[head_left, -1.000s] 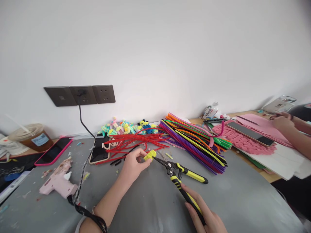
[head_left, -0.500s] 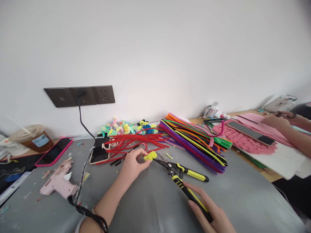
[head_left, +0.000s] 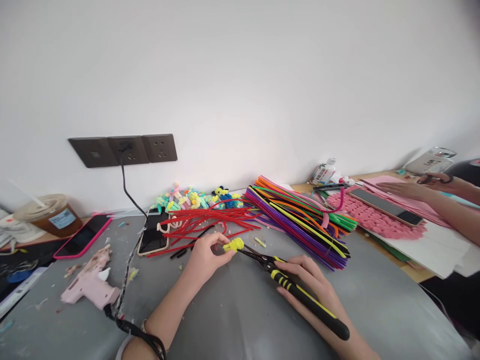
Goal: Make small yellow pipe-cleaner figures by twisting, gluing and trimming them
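Between the thumb and fingers of my left hand (head_left: 208,257) is a small coiled yellow pipe cleaner piece (head_left: 234,244). My right hand (head_left: 313,285) is wrapped round black-and-yellow pliers (head_left: 296,289), whose narrow jaws point left and reach the right side of the yellow piece. Whether the jaw tips touch it or grip it I cannot tell. One handle is mostly hidden by my right fingers. Behind my left hand lie loose red pipe cleaners (head_left: 210,215). Beyond the pliers lies a thick bundle of multicoloured pipe cleaners (head_left: 300,220).
A pink glue gun (head_left: 92,285) with its black cord lies at left, near a phone in a pink case (head_left: 84,237) and a drink cup (head_left: 56,215). Small colourful pipe cleaner figures (head_left: 197,196) line the wall. At right, another person's hand (head_left: 403,190) rests on pink sheets.
My right hand has closed further round the pliers and moved up along them; the two handles have come together. My left hand has stayed nearly still. The other person's hand has shifted left.
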### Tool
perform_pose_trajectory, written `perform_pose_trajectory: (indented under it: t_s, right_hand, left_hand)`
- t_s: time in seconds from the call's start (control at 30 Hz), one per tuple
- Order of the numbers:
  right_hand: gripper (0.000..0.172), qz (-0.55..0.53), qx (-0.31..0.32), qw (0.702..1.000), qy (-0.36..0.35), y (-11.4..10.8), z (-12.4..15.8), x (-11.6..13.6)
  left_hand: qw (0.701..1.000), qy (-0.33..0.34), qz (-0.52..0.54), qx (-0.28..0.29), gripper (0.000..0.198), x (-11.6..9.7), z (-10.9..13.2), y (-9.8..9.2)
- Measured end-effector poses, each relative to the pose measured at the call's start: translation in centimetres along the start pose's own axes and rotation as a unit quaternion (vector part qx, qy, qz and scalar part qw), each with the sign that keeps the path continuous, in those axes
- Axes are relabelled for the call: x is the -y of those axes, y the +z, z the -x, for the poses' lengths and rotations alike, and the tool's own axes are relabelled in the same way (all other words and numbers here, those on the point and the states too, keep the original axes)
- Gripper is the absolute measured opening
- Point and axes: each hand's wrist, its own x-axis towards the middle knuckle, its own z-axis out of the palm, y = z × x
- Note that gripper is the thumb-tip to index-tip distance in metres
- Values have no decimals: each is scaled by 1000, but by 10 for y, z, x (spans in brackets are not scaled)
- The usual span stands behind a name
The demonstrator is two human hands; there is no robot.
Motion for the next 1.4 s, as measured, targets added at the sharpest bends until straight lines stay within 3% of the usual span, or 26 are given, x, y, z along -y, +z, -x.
perform_pose_trajectory:
  t_s: [0.17, 0.37, 0.73, 1.0, 1.2, 1.4]
  right_hand:
    - [46, 93, 13, 994, -61, 10, -17, -4]
    - [31, 69, 29, 996, -44, 12, -20, -5]
    - [23, 26, 40, 999, -14, 9, -29, 7]
    - [27, 1, 85, 996, 41, -13, -43, 14]
    - [27, -17, 44, 996, 72, -28, -48, 8]
    - [26, -23, 48, 994, 98, -29, -44, -5]
  left_hand:
    - [1000, 4, 15, -1, 16, 2, 0, 1]
    - [1000, 7, 7, -8, 14, -3, 0, 2]
    - [996, 48, -60, -44, 11, -5, 3, 0]
    - [997, 34, -34, -65, 13, -3, -1, -2]
    - [998, -2, 46, -31, 12, -3, -2, -3]
    - [999, -27, 43, 8, 17, -9, 0, -6]
